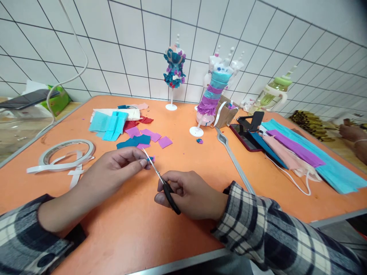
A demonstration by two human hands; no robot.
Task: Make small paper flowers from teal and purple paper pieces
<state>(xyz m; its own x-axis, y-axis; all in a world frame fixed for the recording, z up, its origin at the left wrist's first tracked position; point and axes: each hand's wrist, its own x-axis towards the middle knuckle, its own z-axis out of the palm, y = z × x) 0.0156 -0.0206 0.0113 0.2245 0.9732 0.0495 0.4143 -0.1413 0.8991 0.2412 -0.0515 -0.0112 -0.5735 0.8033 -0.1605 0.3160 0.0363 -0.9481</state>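
Observation:
My right hand (190,193) is wrapped round the black handles of a pair of scissors (170,196), whose blades point up and left. Between the thumb and fingers of my left hand (120,168) is a small piece of teal and purple crepe paper (150,159), right beside the blade tips. Just beyond it lie loose purple paper squares (165,142) and teal pieces (133,141). Light blue paper pieces (114,126) rest farther left. A roll of double-sided tape (91,147) with loose strips sits left of my left hand.
Mannequin stands, one with teal and purple paper decoration (174,68) and one wrapped in blue and purple (212,95), stand at the back. A phone (243,138), crepe paper strips (298,149) and a bottle (273,93) are at right. Another person's hand (352,133) shows at the far right.

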